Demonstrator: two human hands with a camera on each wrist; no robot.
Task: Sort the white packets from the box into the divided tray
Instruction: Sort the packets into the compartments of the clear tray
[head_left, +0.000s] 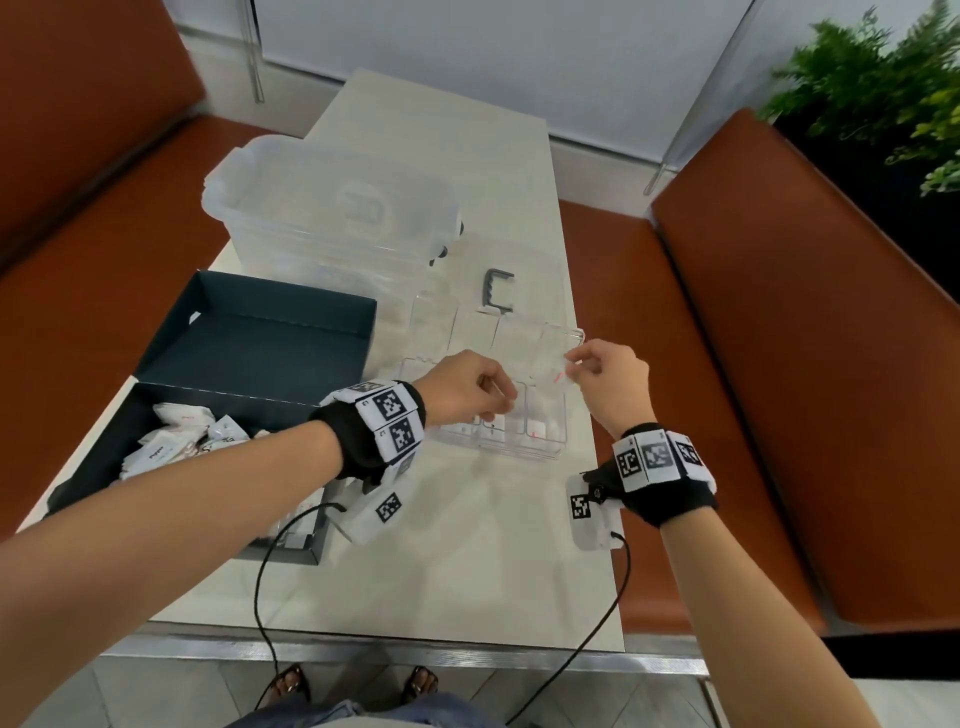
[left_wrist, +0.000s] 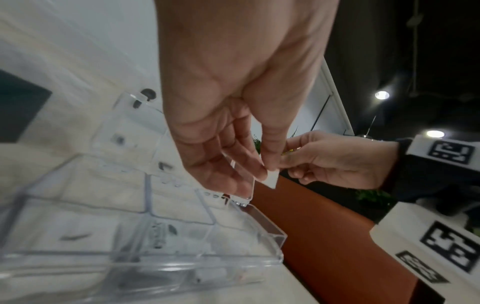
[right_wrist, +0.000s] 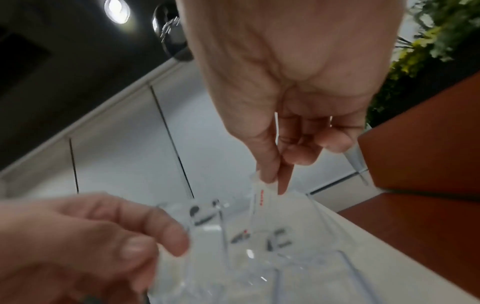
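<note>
While both hands work above the clear divided tray (head_left: 545, 447) at the centre of the head view, the right hand (head_left: 613, 387) pinches a white packet (head_left: 553, 376) with red print between thumb and forefinger, its other fingers curled. The left hand (head_left: 467, 387), just to the left, has its fingers curled downward over the tray; what they hold cannot be told from here. The tray's near compartments already contain white packets. The dark box (head_left: 223, 415) sits at the left of the frame with its lid propped up behind it, and more white packets (head_left: 176, 441) are heaped inside. A large clear storage bin (head_left: 332, 213) stands at upper centre on the pale table (head_left: 467, 571), with orange bench seats (head_left: 779, 364) on both sides.

In the left wrist view, the left hand (left_wrist: 228, 123) fills the centre, thumb and forefinger pinching a corner of a white packet (left_wrist: 272, 180). The right hand (left_wrist: 337, 158) reaches in from the right and meets the same packet. The tray (left_wrist: 270, 232) lies below, at lower left.

In the right wrist view, the right hand (right_wrist: 285, 92) hangs from the top of the frame, thumb and forefinger nipping the upper edge of the packet (right_wrist: 262, 197), which dangles over the tray (right_wrist: 350, 265). The left hand (right_wrist: 85, 236) is blurred at lower left, fingers curled.
</note>
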